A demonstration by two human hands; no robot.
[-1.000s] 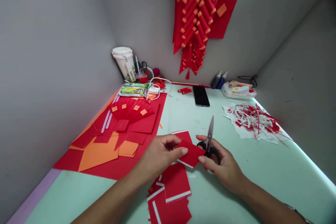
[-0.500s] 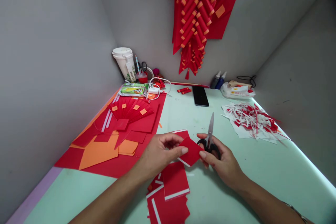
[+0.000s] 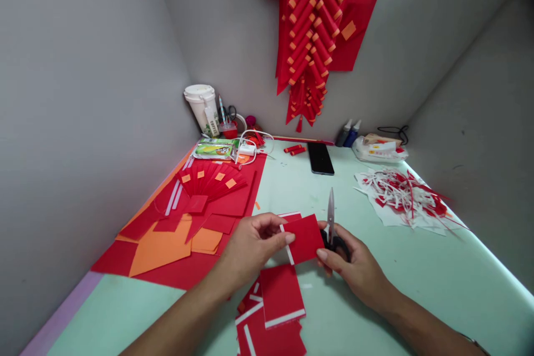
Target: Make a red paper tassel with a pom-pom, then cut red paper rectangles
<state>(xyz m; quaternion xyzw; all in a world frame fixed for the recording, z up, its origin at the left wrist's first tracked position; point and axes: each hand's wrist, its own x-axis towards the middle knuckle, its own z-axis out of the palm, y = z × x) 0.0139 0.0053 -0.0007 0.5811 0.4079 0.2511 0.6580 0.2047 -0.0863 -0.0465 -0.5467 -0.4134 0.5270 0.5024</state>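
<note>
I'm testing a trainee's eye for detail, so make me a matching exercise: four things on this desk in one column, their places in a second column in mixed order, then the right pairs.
Things:
1. scissors
2. phone
3. white cup
4. heap of paper strips

Places:
A. in the far left corner, by the wall
B. flat on the green table, in the middle near the back
C. in the right hand, blades pointing up
D. on the right side of the table

Pairs: 1-C, 2-B, 3-A, 4-D
</note>
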